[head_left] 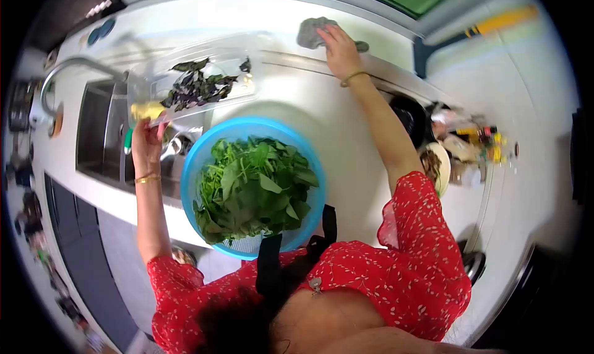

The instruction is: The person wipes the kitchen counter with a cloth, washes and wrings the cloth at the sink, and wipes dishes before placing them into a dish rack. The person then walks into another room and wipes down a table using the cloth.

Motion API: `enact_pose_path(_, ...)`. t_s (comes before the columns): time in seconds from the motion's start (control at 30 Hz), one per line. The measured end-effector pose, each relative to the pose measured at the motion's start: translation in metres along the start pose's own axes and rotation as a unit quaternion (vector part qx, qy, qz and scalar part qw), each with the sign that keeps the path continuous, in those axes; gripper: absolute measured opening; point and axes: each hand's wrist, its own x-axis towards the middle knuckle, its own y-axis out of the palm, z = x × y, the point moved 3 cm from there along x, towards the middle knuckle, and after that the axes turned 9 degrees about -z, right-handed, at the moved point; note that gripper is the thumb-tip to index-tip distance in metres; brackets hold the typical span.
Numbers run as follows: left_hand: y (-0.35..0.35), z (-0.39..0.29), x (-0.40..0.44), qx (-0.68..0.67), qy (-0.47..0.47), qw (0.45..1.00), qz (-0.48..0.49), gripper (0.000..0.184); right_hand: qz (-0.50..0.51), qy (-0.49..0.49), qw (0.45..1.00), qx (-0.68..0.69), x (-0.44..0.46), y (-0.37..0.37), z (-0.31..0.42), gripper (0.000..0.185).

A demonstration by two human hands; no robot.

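My left hand [148, 145] grips the near left corner of a clear plastic tray [247, 96], its fingers closed on the rim. The tray is tilted over the sink's edge and the counter, and dark purple-green leaves [201, 88] lie in it. At the back of the counter, my right hand [341, 52] presses on a bunched grey cloth [311, 33], fingers over its right part. Between my arms stands a blue basin [317, 196] holding a heap of green leafy vegetables [260, 184].
To the left is a steel sink [93, 122] with a curved faucet [52, 82]. A yellow-handled scraper [470, 32] is at the upper right. Bottles [495, 145], a black pan [407, 116] and a bowl of food [440, 168] sit right of my right arm.
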Motion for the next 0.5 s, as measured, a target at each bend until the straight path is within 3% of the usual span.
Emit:
enact_pose_path(0.07, 0.014, -0.007, 0.018, 0.000, -0.034, 0.999, 0.015, 0.023, -0.020, 0.080, 0.993, -0.089, -0.011, -0.010, -0.032, 0.044)
enact_pose_path(0.1, 0.030, -0.028, 0.000, -0.012, 0.043, 0.998, 0.046, 0.020, -0.083, 0.112, 0.980, -0.145, 0.009, -0.052, -0.025, 0.044)
enact_pose_path(0.17, 0.004, -0.037, 0.000, -0.011, 0.036, 0.997, 0.064, 0.019, -0.051, 0.218, 0.952, -0.211, 0.011, -0.074, -0.010, 0.043)
enact_pose_path(0.27, -0.009, -0.059, -0.103, 0.040, 0.060, 0.997, 0.004, 0.017, 0.046, 0.328, 0.932, -0.151, -0.006, -0.025, 0.007, 0.044)
enact_pose_path(0.37, 0.009, -0.060, -0.130, 0.047, 0.074, 0.996, 0.016, 0.016, 0.036, 0.329, 0.923, -0.195, 0.010, -0.036, 0.031, 0.040)
enact_pose_path(0.4, 0.016, -0.058, -0.115, 0.010, 0.085, 0.994, 0.070, 0.015, 0.023, 0.284, 0.924, -0.255, 0.043, -0.069, 0.039, 0.034)
enact_pose_path(0.5, 0.017, -0.089, -0.107, 0.016, 0.066, 0.996, 0.065, 0.014, 0.186, 0.214, 0.901, -0.329, 0.053, -0.052, 0.085, 0.025)
